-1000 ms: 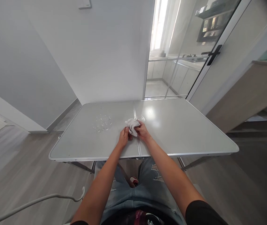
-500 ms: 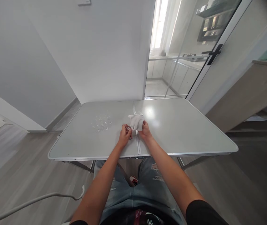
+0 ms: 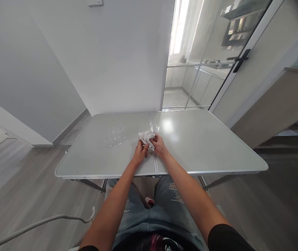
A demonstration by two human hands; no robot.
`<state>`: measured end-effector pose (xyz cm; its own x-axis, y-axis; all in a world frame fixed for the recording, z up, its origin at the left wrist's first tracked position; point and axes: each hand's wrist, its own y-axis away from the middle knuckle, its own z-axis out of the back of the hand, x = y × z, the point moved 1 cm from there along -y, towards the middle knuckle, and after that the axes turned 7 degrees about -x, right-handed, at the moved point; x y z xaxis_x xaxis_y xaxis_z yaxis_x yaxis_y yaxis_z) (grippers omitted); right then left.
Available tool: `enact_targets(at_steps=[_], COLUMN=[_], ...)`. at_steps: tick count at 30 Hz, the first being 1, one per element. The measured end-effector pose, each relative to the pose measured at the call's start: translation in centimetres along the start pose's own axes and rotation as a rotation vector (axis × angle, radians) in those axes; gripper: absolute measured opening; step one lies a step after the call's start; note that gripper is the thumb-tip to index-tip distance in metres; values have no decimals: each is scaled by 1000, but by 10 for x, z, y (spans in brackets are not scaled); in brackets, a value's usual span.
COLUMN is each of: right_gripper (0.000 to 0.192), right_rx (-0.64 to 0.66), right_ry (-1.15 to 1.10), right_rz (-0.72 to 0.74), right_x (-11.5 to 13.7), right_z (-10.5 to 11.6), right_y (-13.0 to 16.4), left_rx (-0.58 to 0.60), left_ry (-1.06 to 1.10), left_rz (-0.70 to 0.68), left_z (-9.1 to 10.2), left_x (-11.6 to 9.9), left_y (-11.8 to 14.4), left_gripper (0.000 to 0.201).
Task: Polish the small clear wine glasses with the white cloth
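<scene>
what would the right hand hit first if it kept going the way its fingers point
The right hand points up-left into the white cloth it already grips; beyond that, probably the left hand, though depth is unclear.

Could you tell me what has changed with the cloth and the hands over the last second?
The white cloth, spread upward half a second ago, is bunched again and sits slightly left. Both the left hand and right hand stayed on it. The small clear pieces and table are unchanged.

folding table point(image 3: 203, 150) | small clear pieces point(image 3: 114, 136) left half | white cable point(image 3: 34, 226) on floor
</scene>
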<state>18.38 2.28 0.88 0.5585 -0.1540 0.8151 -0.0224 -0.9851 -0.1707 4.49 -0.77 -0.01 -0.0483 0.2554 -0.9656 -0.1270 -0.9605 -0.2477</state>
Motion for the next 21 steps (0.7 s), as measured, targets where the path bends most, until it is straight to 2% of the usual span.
enact_targets(at_steps=[6, 10, 16, 21], right_gripper=[37, 32, 17, 22], right_rx=[-116, -181, -200, -189], right_ry=[-54, -146, -311, -379], right_rz=[-9, 11, -13, -89], right_x=[-3, -6, -3, 5], right_z=[10, 17, 23, 22], right_y=[-3, -9, -12, -4], left_rx=[-69, -31, 21, 79], left_ry=[15, 2, 14, 71], left_rz=[-1, -13, 38, 90], left_z=[2, 1, 1, -1], left_x=[1, 4, 7, 7], left_y=[0, 0, 0, 1], left_gripper=[44, 43, 44, 44])
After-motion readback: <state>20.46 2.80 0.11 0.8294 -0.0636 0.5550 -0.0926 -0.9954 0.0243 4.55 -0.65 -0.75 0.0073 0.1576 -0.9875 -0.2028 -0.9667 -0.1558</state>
